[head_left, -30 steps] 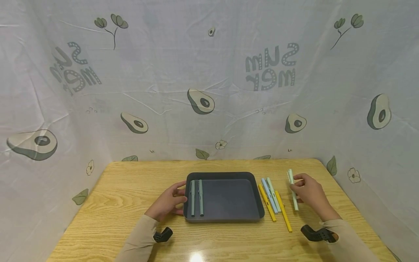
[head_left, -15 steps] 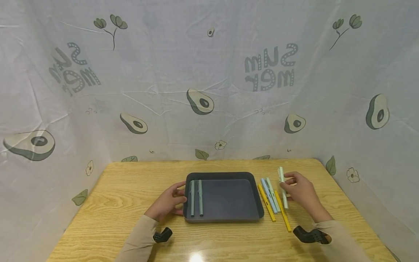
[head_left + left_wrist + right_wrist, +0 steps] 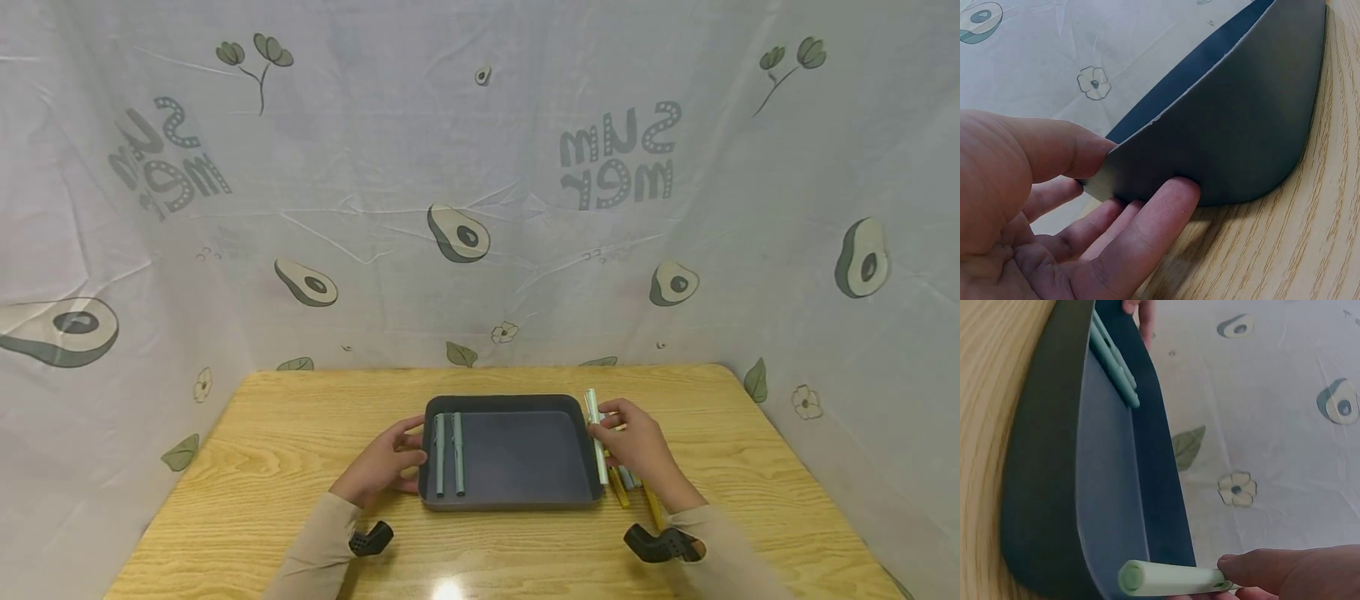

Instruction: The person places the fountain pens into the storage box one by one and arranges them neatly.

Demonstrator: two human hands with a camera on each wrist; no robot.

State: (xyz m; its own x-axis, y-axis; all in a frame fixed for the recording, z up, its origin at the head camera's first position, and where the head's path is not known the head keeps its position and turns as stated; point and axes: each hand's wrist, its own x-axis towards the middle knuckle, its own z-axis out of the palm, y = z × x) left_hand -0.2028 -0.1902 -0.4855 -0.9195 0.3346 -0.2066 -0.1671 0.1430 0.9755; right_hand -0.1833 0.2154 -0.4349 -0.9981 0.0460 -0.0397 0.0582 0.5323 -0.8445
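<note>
My right hand (image 3: 633, 437) pinches a pale green pen (image 3: 597, 442) between thumb and fingers. In the head view the pen appears over the right rim of a dark grey tray (image 3: 517, 505); its rounded end points toward the camera in the right wrist view. My left hand (image 3: 386, 460) rests its fingers against the tray's left outer wall (image 3: 1229, 125), one fingertip at the rim. Two grey-green pens, a left one (image 3: 440, 458) and a right one (image 3: 459, 458), lie side by side at the left inside the tray.
Beyond the tray's right side lie a yellow pen (image 3: 619, 490), a light blue pen (image 3: 628, 479) and another yellow pen (image 3: 653, 505), partly hidden by my right hand and forearm. All stand on a wooden table (image 3: 315, 400) before a printed cloth (image 3: 360, 167).
My right hand has carried the pale green pen leftward, past the loose pens to the tray's right rim. The left hand and the tray have stayed in place.
</note>
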